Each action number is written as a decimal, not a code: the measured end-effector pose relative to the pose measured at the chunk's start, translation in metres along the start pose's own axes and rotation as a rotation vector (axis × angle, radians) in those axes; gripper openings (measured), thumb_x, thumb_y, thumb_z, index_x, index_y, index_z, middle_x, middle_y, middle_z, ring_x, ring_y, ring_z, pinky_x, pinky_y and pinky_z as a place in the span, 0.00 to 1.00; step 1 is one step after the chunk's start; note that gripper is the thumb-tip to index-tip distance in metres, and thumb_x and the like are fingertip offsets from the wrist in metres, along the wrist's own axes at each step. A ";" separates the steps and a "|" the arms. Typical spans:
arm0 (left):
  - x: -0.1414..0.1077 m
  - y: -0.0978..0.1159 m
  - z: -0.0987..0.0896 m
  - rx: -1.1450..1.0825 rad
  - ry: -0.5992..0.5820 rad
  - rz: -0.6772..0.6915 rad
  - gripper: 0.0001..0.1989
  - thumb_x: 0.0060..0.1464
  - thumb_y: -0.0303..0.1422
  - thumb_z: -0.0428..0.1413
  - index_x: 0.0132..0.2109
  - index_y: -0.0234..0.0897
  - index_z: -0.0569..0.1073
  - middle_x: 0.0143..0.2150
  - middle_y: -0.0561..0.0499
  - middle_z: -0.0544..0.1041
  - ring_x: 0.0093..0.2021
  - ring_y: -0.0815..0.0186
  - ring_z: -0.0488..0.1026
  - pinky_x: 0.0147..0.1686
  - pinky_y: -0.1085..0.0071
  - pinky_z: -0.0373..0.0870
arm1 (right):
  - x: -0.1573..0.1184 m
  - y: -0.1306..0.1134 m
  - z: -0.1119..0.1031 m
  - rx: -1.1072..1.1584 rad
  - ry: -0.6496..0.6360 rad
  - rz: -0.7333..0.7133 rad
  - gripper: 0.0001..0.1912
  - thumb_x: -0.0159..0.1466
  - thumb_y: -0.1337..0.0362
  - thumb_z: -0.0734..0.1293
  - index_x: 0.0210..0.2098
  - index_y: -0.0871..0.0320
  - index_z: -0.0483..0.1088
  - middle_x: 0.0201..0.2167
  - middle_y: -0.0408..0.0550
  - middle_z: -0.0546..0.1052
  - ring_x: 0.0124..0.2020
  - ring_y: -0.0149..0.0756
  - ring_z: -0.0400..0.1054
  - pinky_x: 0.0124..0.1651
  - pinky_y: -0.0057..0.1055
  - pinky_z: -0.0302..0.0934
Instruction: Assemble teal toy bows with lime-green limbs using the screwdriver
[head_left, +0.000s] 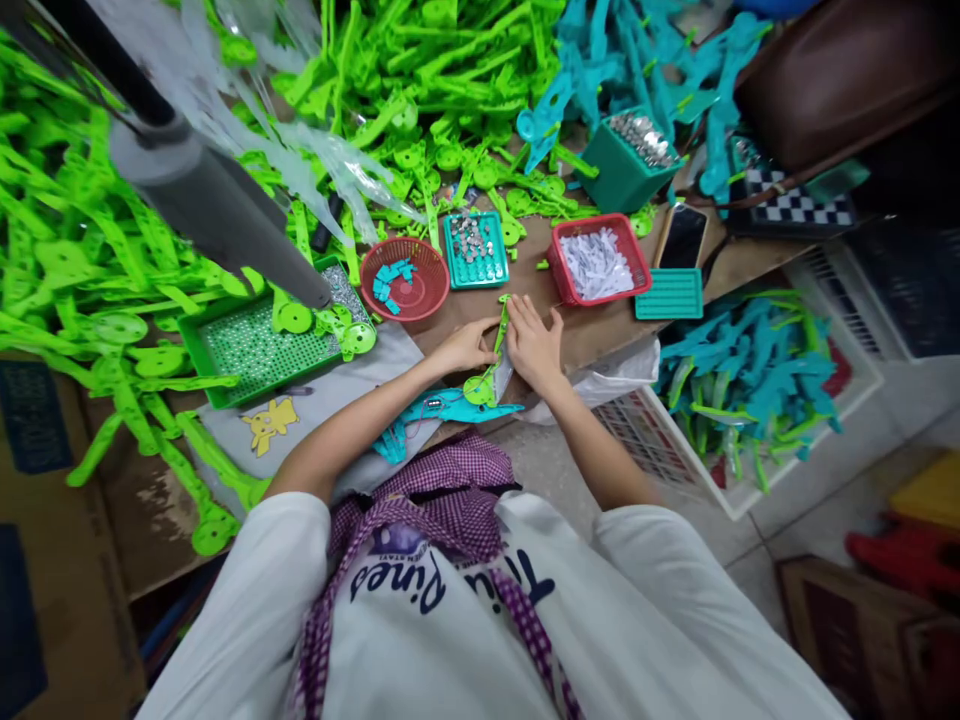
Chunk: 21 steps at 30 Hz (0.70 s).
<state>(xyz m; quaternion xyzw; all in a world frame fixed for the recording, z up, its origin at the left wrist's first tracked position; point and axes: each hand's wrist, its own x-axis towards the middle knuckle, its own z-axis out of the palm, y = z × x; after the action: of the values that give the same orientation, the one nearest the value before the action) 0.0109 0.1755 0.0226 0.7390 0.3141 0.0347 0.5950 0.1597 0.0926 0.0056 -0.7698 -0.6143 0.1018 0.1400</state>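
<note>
A lime-green plastic part (pixel 480 389) with a round end stands between my hands near the table's front edge, its narrow arm pointing away from me. My left hand (pixel 469 347) has its fingers pressed together on the left side of this arm. My right hand (pixel 534 343) lies against the arm's right side, fingers stretched forward along it and thumb apart. Beneath the green part is a blue plastic piece (pixel 448 405) with a small dark component and thin red wire on it. A red round basket (pixel 406 279) of blue bits sits beyond my left hand.
Green parts (pixel 450 60) and blue parts (pixel 637 60) are heaped at the back. Around my hands stand a green tray (pixel 262 345), a teal tray of metal discs (pixel 475 250), a red basket of white strips (pixel 600 260) and a phone (pixel 682 238). A white crate (pixel 652 450) is at right.
</note>
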 end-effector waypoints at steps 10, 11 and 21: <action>0.001 -0.005 0.003 0.050 0.004 0.007 0.41 0.50 0.24 0.62 0.70 0.25 0.60 0.32 0.48 0.81 0.32 0.63 0.78 0.41 0.68 0.74 | 0.002 0.019 0.014 0.174 0.027 0.076 0.25 0.73 0.57 0.50 0.65 0.51 0.63 0.69 0.52 0.65 0.71 0.41 0.56 0.71 0.57 0.45; 0.001 -0.005 0.003 0.055 0.011 0.010 0.40 0.50 0.24 0.62 0.70 0.26 0.61 0.32 0.49 0.81 0.32 0.63 0.78 0.42 0.68 0.74 | 0.004 0.023 0.014 0.223 0.041 0.075 0.25 0.73 0.55 0.52 0.65 0.51 0.63 0.68 0.52 0.66 0.70 0.41 0.58 0.70 0.56 0.47; -0.001 -0.006 0.001 0.042 0.016 0.015 0.40 0.50 0.24 0.63 0.69 0.27 0.62 0.30 0.50 0.81 0.31 0.63 0.78 0.45 0.66 0.74 | 0.005 0.007 -0.022 0.008 -0.052 -0.043 0.24 0.70 0.63 0.55 0.63 0.54 0.67 0.65 0.56 0.70 0.65 0.48 0.64 0.63 0.55 0.55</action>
<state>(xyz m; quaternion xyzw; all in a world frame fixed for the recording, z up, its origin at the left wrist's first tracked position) 0.0081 0.1749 0.0166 0.7532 0.3140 0.0385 0.5767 0.1746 0.0943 0.0241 -0.7529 -0.6338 0.1211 0.1291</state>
